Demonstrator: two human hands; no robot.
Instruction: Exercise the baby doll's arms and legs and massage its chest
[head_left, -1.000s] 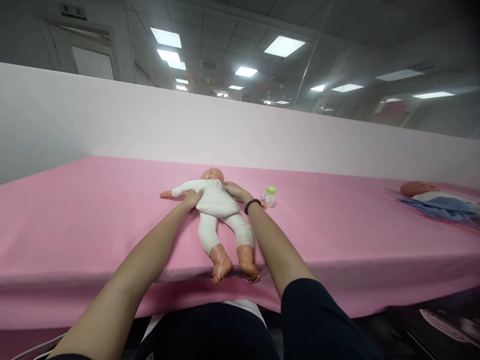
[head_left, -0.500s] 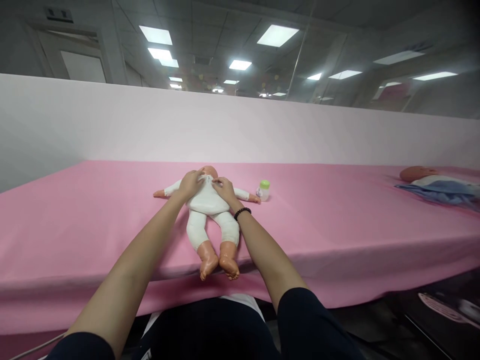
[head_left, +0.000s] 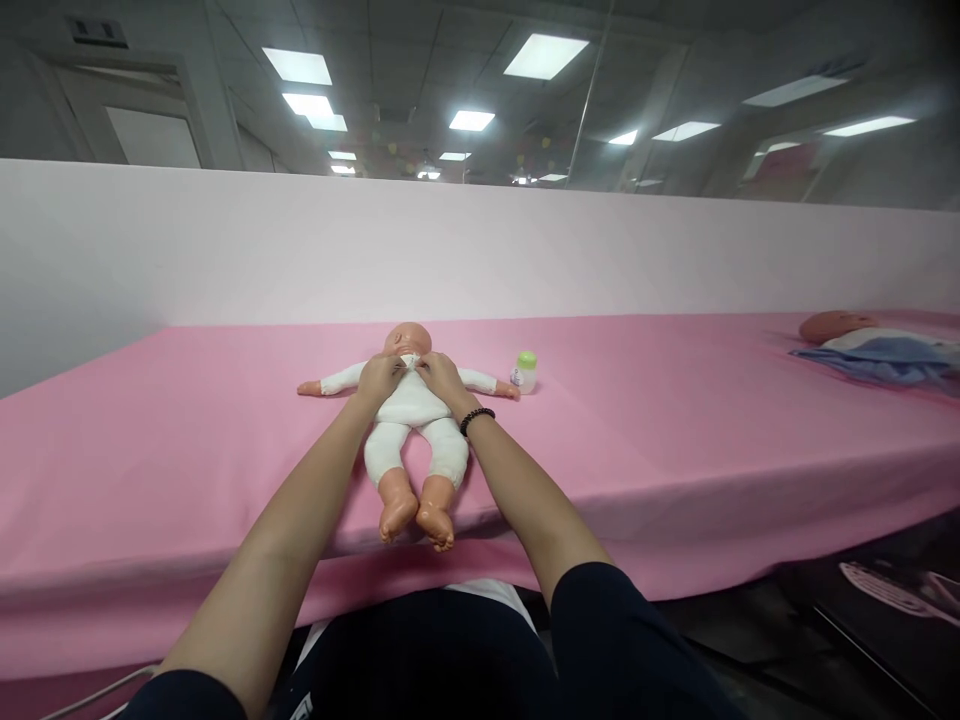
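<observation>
A baby doll (head_left: 411,408) with a white cloth body lies on its back, its arms spread and its feet towards me. My left hand (head_left: 381,380) is closed at the doll's upper chest, fingertips pinched at the cloth neckline just below the chin. Opposite it, my right hand (head_left: 441,378) is likewise pinched at the neckline, a dark beaded bracelet on the wrist. The fingertips of both hands nearly meet, and they partly hide the cloth between them. Beside the doll's hand on the right stands a small clear bottle (head_left: 525,376) with a green cap.
A pink sheet (head_left: 645,420) covers the table and hangs over its front edge. A second doll (head_left: 836,326) lies at the far right on blue cloth (head_left: 877,358). Behind the table runs a low white wall (head_left: 480,250) with glass above it.
My fingers have drawn together at the doll's neckline, the right hand shifting left. The doll's head shows more fully. The whole view has tilted slightly.
</observation>
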